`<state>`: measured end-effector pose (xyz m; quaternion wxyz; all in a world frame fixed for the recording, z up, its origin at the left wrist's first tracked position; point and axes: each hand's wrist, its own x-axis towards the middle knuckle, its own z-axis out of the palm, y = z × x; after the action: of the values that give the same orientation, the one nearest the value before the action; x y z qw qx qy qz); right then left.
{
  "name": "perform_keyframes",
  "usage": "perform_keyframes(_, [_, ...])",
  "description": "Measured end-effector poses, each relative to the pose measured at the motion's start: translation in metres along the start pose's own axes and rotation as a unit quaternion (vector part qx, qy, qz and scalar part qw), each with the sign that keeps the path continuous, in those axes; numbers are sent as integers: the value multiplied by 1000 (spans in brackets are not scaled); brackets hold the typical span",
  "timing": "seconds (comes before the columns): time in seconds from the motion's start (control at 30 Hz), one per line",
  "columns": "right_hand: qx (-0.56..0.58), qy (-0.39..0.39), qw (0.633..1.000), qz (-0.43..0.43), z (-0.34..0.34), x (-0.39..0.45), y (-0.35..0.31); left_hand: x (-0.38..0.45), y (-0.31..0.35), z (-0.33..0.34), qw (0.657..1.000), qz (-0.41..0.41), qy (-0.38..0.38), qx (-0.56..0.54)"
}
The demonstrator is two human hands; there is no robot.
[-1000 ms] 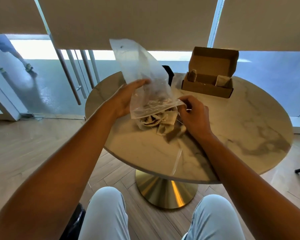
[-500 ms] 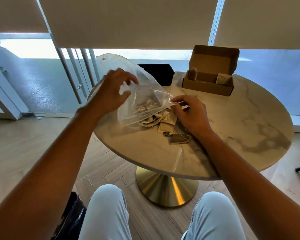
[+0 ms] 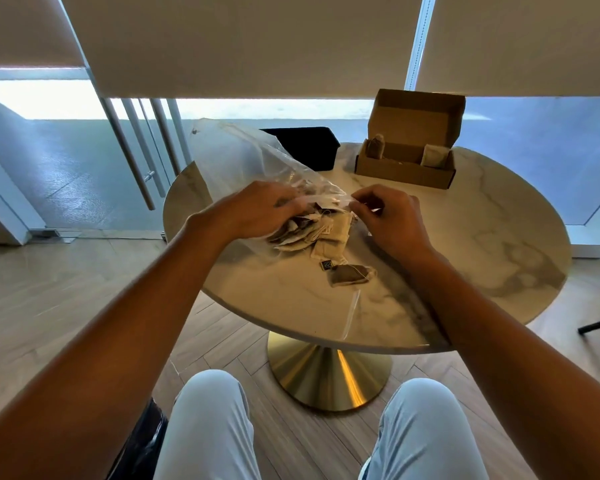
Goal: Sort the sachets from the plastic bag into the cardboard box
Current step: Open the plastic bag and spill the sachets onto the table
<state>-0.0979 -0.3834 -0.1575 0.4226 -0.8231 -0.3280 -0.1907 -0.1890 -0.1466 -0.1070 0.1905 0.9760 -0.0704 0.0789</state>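
A clear plastic bag (image 3: 236,157) lies tilted over the round marble table (image 3: 482,244), its mouth towards me. My left hand (image 3: 257,211) grips the bag's mouth on the left side. My right hand (image 3: 388,220) pinches the bag's edge on the right. A heap of beige and brown sachets (image 3: 321,232) spills from the mouth onto the table between my hands. One dark sachet (image 3: 350,274) with a small black tag lies nearer to me. The open cardboard box (image 3: 406,168) stands at the far side, with a brown sachet (image 3: 376,147) at its left end and a beige sachet (image 3: 433,156) at its right end.
A black chair back (image 3: 302,147) stands behind the table beside the box. A thin clear plastic strip (image 3: 352,313) lies near the table's front edge. The gold pedestal base (image 3: 326,375) is between my knees. Windows with blinds are beyond the table.
My left hand came down from the top of the bag to its mouth. The bag dropped lower and flatter. More sachets have slid out onto the table.
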Motion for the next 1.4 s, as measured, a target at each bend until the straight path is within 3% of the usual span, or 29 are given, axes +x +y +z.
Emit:
perform_keyframes(0.1, [-8, -3, 1000, -26, 2, 2, 0, 5, 0, -1, 999, -29, 2, 14])
perform_keyframes(0.33, [19, -127, 992, 18, -18, 4, 10, 26, 4, -3, 993, 88, 74, -25])
perform_keyframes(0.47, [26, -105, 993, 53, -25, 5, 20, 59, 18, 3, 998, 67, 14, -10])
perform_keyframes(0.77, [-54, -46, 989, 130, -57, 13, 63, 165, 50, 27, 997, 49, -37, 52])
perform_keyframes(0.9, [-74, -32, 985, 155, -69, 13, 82, 204, 57, 52, 996, 55, -24, 60])
perform_keyframes(1.17, [-126, -37, 984, 121, -68, 9, 100, 246, 56, 87, 993, 45, -12, 107])
perform_keyframes(1.4, [-128, -24, 986, 104, -71, 0, 94, 232, 58, 88, 991, 60, -16, 119])
